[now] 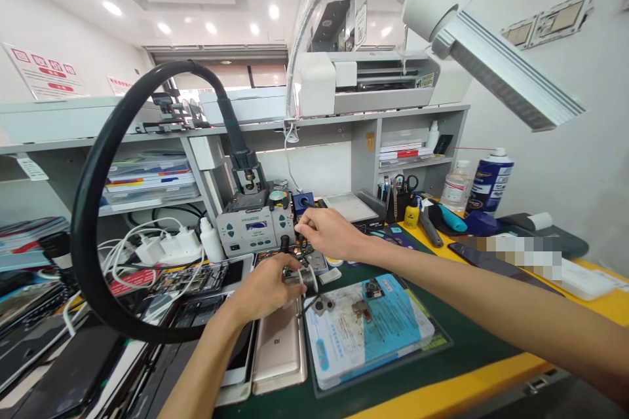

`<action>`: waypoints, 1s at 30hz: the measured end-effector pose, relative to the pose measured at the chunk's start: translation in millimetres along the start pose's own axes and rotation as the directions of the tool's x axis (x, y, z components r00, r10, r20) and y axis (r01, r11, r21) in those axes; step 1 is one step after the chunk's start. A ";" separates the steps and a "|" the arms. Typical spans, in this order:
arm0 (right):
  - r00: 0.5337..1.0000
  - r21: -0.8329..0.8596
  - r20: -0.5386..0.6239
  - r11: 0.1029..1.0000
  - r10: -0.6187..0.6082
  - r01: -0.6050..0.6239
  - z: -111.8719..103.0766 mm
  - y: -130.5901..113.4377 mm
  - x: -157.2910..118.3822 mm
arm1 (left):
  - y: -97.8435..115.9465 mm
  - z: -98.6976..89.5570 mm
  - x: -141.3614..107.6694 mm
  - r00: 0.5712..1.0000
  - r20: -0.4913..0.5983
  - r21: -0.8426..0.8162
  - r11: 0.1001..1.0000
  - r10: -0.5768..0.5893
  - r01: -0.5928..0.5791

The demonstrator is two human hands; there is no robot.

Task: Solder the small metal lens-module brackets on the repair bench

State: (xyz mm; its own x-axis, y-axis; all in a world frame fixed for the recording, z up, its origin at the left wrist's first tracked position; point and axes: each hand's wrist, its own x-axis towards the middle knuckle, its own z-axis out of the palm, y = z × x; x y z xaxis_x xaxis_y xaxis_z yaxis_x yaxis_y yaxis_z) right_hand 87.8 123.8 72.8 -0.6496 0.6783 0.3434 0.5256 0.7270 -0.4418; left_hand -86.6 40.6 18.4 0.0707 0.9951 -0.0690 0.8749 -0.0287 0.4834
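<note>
My left hand (268, 285) is closed around a small spool of wire (306, 279), which looks like solder, with a pale flange facing right. It is above a gold phone back cover (278, 340). My right hand (327, 232) is higher and slightly right, fingers pinched together in front of the grey soldering station (255, 229). Whatever those fingers hold is hidden. Just behind that hand sits a blue holder (303, 201). To the right of the spool, a blue and white pad (368, 334) carries small phone parts, including a copper-coloured piece (362, 309).
A thick black hose (81, 209) loops on the left above phones and circuit boards. A lamp (506, 69) hangs at upper right. A spray can (490, 180), a clear bottle (456, 186) and a yellow bottle (411, 215) stand at the right rear.
</note>
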 end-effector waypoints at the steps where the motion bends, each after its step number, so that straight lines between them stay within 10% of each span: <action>1: 1.000 -0.002 0.005 1.000 0.000 0.000 -0.5 -0.5 -0.4 | 0.0 0.8 0.0 1.000 -0.008 -0.001 1.000 0.001 -0.001; 18: 0.992 0.226 0.126 0.973 0.019 -0.048 -14.9 -4.2 -25.7 | 15.3 4.9 0.2 0.955 -0.280 -0.300 0.936 0.100 -0.186; 30: 0.993 0.238 0.029 0.964 0.114 -0.118 -8.7 24.2 -59.1 | 10.1 14.9 3.8 0.957 -0.273 -0.456 0.863 0.097 -0.218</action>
State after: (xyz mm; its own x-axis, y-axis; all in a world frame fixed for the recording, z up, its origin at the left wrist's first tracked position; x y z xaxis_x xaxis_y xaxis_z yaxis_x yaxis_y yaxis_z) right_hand 143.7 102.2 49.0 -0.6007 0.7537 0.2667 0.4528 0.5956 -0.6635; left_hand -70.4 42.7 10.0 0.0220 0.9753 0.2197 0.5211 -0.1987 0.8300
